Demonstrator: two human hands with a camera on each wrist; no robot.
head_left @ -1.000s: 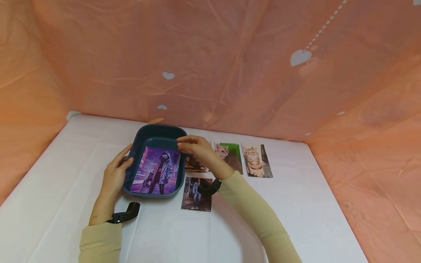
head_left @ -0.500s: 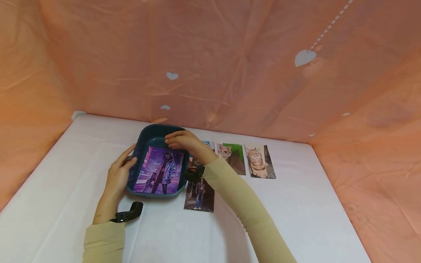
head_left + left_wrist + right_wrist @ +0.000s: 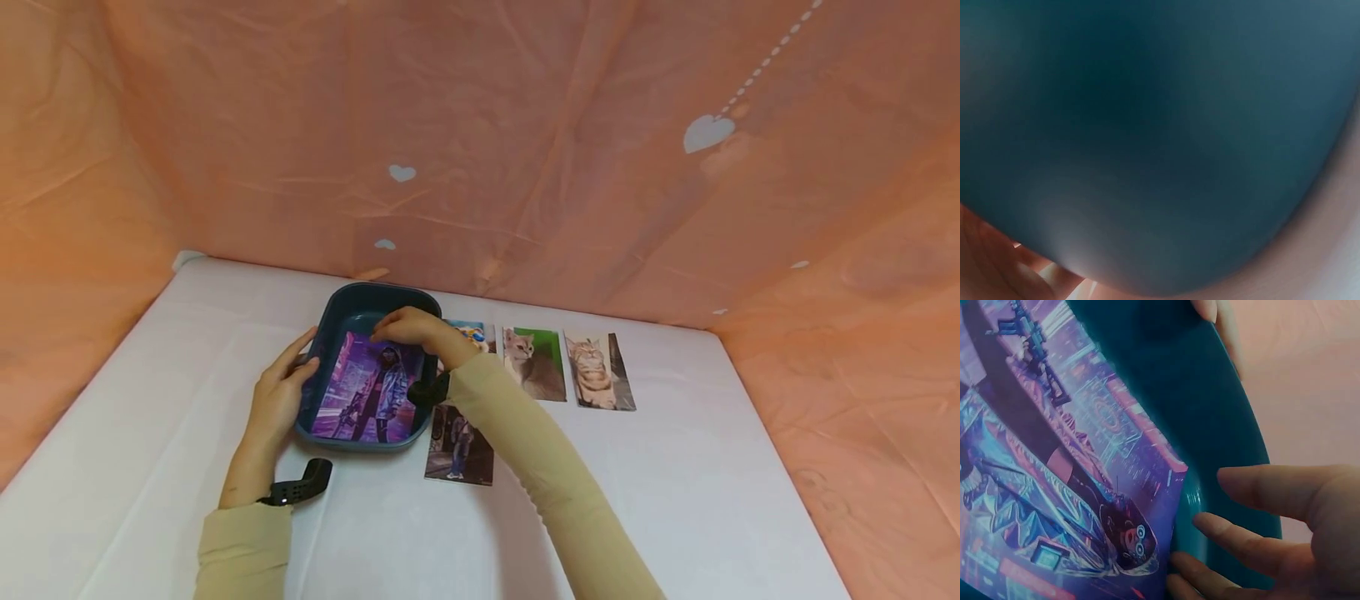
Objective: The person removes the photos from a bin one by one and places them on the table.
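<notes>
A dark teal tray stands on the white table, a purple picture card of a hooded figure lying in it. My left hand grips the tray's left side, thumb at the rim and fingers round the outside. The tray's blurred wall fills most of the left wrist view. My right hand reaches over the tray's right rim, down to the card's far edge. In the right wrist view its thumb and fingers are spread, with the lower fingertips right at that edge.
Right of the tray lie a blue-topped card partly behind my right arm, a cat photo with green background and an orange cat photo. A dark photo lies nearer. Orange cloth with hearts walls the table.
My right hand has moved left and inward over the tray, its fingers now lower at the card's top edge. My left hand keeps its hold. The whole view has shifted slightly.
</notes>
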